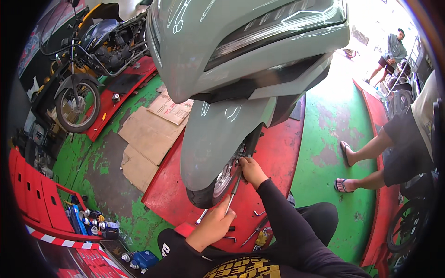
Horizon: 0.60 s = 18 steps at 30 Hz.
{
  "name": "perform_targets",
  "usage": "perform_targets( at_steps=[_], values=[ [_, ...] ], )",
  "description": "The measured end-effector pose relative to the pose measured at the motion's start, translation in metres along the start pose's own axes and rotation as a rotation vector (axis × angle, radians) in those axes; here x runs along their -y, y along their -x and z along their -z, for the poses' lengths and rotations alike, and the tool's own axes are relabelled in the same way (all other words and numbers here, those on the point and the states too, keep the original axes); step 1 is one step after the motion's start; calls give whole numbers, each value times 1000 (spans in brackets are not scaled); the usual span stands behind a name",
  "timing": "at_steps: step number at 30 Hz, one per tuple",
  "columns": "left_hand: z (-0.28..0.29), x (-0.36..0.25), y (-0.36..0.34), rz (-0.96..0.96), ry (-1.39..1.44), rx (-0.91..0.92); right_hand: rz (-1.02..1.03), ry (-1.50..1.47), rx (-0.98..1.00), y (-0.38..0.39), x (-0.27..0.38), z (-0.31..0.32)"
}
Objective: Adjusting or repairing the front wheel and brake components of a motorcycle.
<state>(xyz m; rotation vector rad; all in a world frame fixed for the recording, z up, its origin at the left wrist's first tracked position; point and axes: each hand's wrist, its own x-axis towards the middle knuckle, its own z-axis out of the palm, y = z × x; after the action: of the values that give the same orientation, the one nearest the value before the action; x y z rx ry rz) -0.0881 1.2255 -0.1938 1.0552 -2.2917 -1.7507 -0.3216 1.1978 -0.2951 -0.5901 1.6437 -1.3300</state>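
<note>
A grey-green scooter stands in front of me, its front fender (204,148) above the front wheel (200,198). My left hand (212,228) is closed around the near end of a straight hand tool with a metal shaft (235,189); the kind of its tip is hidden. The shaft slants up toward the wheel's right side. My right hand (253,172) is beside the wheel hub, fingers pinched together near the tool's far end. What they hold there I cannot make out. Below my hands lie an L-shaped hex key (259,213) and a yellow-handled tool (262,238).
The scooter is on a red platform (278,153) over a worn green floor. Flattened cardboard (150,134) lies to the left, near another motorcycle (79,104). Spray cans (109,225) and a red tool cabinet (39,194) are at lower left. A person in sandals (345,185) stands at right.
</note>
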Motion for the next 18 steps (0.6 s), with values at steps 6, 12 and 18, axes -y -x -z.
perform_targets(
  at_steps=[6,12,18],
  values=[
    [10,-21,-9,-90,-115,29,-204,-78,110,13,24,1],
    [-24,40,-16,-251,-476,-289,126,142,-76,7,-5,-14],
    [-37,42,-13,-84,-342,-324,368,303,-162,-1,-25,-15]
  ],
)
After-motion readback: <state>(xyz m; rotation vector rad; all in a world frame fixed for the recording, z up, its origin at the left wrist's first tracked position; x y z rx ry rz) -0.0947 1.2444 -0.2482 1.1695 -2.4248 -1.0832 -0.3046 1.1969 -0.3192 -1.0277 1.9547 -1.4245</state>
